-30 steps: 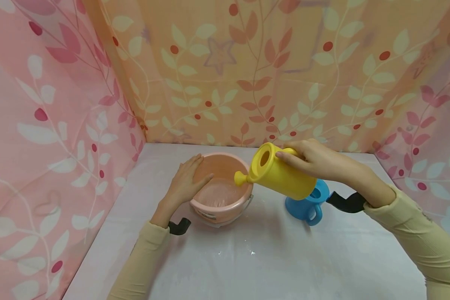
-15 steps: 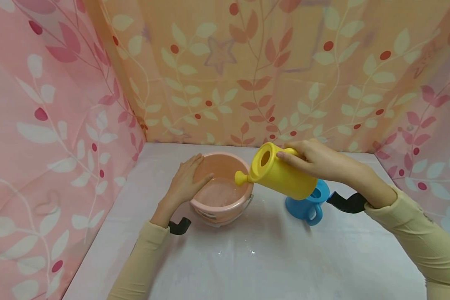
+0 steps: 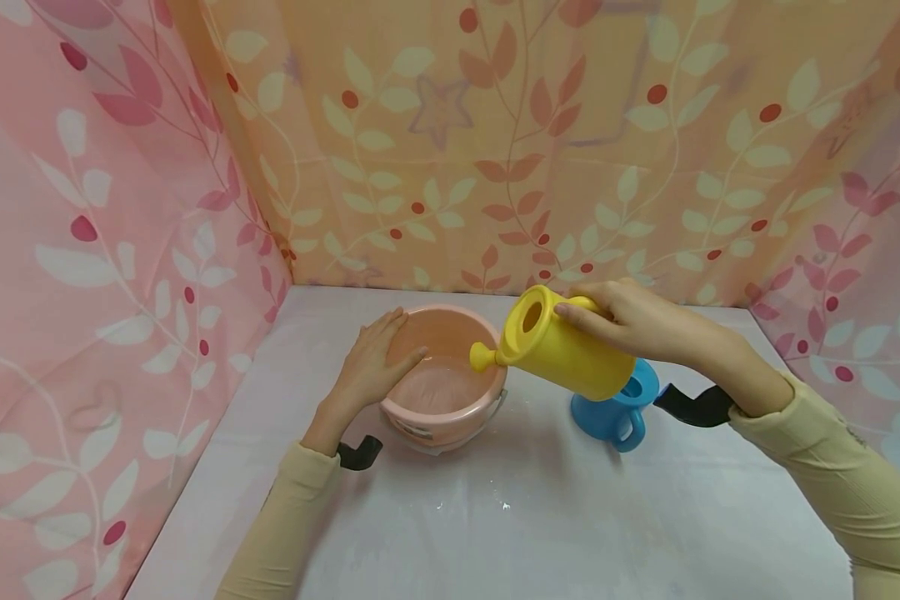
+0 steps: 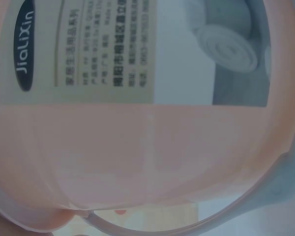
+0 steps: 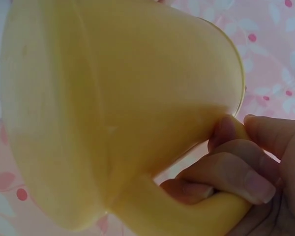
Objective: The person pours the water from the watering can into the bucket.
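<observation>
While the pink basin [image 3: 457, 423] holds what looks like clear water [image 3: 446, 392], the yellow watering can [image 3: 577, 354] tilts with its spout [image 3: 482, 357] over the basin's 3 o'clock side, and the blue jug [image 3: 607, 417] stands on the table [image 3: 570, 517] at the can's 5 o'clock, both vessels' contents hidden. The right hand's [image 3: 622, 312] fingers curl round the can's handle [image 5: 172, 216], its body at their 8 o'clock; the left hand's [image 3: 371, 362] straight fingers rest along the basin's 10 o'clock rim.
</observation>
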### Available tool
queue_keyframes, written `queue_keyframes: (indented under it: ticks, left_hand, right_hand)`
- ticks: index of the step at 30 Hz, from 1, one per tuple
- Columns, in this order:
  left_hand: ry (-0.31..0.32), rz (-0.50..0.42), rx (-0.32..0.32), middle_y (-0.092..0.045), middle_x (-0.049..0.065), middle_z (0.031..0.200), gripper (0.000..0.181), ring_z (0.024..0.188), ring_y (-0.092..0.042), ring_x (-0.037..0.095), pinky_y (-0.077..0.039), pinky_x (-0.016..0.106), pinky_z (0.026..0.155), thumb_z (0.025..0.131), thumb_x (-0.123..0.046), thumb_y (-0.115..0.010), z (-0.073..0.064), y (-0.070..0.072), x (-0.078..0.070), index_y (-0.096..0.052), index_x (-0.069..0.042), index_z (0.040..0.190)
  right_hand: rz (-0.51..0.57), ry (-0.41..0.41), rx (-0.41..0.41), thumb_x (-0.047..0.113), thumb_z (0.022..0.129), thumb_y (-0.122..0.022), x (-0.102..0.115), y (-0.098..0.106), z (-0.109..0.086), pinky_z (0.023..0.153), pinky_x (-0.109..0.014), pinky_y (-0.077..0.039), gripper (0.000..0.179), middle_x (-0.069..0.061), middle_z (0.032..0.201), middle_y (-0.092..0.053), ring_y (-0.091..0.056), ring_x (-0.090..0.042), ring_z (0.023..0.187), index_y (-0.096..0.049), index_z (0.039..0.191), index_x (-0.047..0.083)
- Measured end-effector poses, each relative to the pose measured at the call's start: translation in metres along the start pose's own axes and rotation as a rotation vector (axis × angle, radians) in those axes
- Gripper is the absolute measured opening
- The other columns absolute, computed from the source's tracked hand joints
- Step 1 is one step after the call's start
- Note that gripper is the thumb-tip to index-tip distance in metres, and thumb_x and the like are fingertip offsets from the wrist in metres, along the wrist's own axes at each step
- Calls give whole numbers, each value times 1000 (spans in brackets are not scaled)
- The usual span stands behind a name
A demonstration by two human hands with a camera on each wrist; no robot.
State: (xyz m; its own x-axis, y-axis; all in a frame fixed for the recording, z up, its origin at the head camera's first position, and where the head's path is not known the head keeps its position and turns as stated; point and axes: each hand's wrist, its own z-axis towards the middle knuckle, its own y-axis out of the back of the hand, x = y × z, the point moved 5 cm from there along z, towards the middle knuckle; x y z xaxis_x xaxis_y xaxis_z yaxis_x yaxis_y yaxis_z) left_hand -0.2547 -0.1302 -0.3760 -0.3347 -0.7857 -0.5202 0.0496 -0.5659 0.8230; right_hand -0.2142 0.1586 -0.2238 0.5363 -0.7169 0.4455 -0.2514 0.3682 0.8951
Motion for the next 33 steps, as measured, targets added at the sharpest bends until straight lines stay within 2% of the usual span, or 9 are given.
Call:
queue_keyframes:
  ticks: [11,20,28,33]
  left_hand:
    - [-3,-10,-3,-28,7,151,72,140,-21,27,-8,51,114,89,-50,-54,0,1,0,-33,-8,144]
    - [3,-20,-3,-28,7,151,71,140,-20,25,-8,50,114,89,-49,-53,-1,1,0,-33,-8,144]
    - [-5,2,-3,-28,8,151,77,140,-22,28,-9,51,114,88,-58,-49,-1,1,-1,-33,-7,144]
    - [4,-5,0,-27,7,151,74,140,-21,26,-8,50,114,89,-52,-52,0,0,0,-32,-8,144]
  right_hand:
    - [34,-4,0,33,96,-49,-7,1,0,56,-25,-50,27,0,68,-55,-54,-15,63,-61,94,9]
    - [46,-42,2,34,97,-48,-14,2,0,55,-26,-49,28,-1,67,-54,-54,-18,63,-60,89,10]
    - [49,-46,2,34,97,-47,-18,2,-1,56,-26,-49,28,-2,67,-54,-53,-19,63,-60,89,10]
    - [42,-59,-1,36,97,-47,-18,2,-1,56,-26,-48,29,-2,68,-54,-53,-18,64,-60,89,10]
